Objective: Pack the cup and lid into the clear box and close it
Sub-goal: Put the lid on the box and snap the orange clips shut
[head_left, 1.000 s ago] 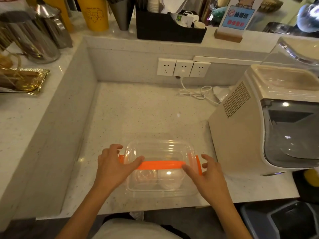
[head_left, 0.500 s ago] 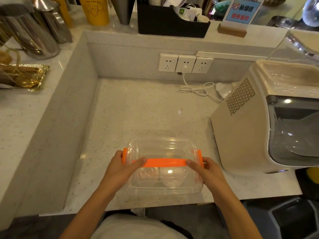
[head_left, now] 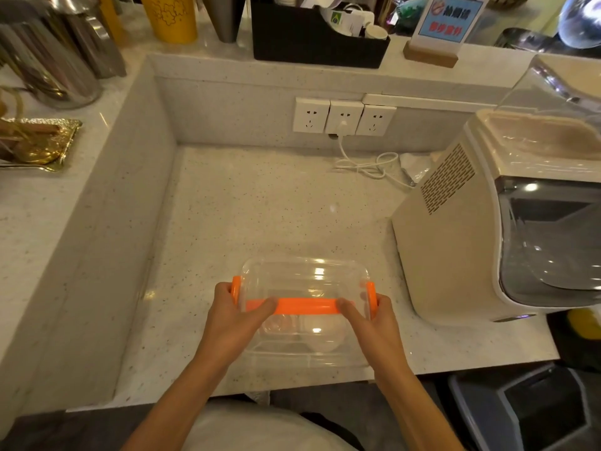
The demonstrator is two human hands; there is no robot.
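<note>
The clear box (head_left: pixel 305 278) stands near the front edge of the counter with its transparent cover on and an orange handle (head_left: pixel 305 306) across the top. Orange clips sit at both ends. Through the cover I see a clear cup (head_left: pixel 325 336) lying at the right and a clear lid (head_left: pixel 279 323) to its left. My left hand (head_left: pixel 235 320) grips the left end, thumb on the handle, fingers around the left clip. My right hand (head_left: pixel 370 323) holds the right end the same way at the right clip (head_left: pixel 370 296).
A beige machine (head_left: pixel 481 222) with a dark window stands close to the right of the box. White wall sockets (head_left: pixel 344 117) and a coiled cable (head_left: pixel 370 166) lie at the back. Raised ledges carry metal jugs (head_left: pixel 48 60), a gold tray (head_left: pixel 35 143) and a black organiser (head_left: pixel 318 40).
Both hands slid outward from the top of the cover to the ends of the box and now wrap the orange clips. The box stayed in place.
</note>
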